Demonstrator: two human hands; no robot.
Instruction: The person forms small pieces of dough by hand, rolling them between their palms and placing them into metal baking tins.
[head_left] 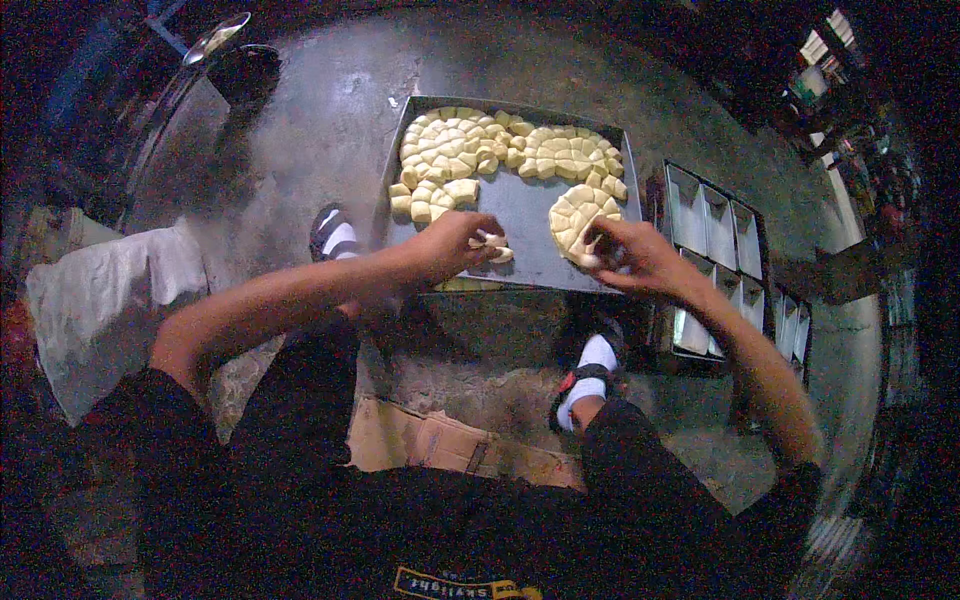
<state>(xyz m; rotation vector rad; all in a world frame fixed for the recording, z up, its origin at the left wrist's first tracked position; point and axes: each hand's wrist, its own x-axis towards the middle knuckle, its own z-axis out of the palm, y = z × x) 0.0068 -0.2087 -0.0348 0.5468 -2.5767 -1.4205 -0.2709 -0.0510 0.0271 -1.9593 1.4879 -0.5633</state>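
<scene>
A shallow metal tray (515, 205) lies in front of me with many pale dough pieces along its far side. One cut slab of dough (445, 140) fills the far left corner, another (565, 150) the far right. Over the tray's near left part, my left hand (455, 243) is closed around small dough pieces (493, 250), partly hidden by its fingers. At the near right, a round slab of dough (577, 212) is cut into pieces. My right hand (640, 258) pinches dough at its near edge; the fingers cover part of it.
Divided metal baking pans (712, 225) stand on the floor right of the tray. A whitish sack (115, 300) is at my left, and flattened cardboard (430, 440) lies below my legs. My feet flank the tray's near side. A round metal pan (217, 38) sits far left.
</scene>
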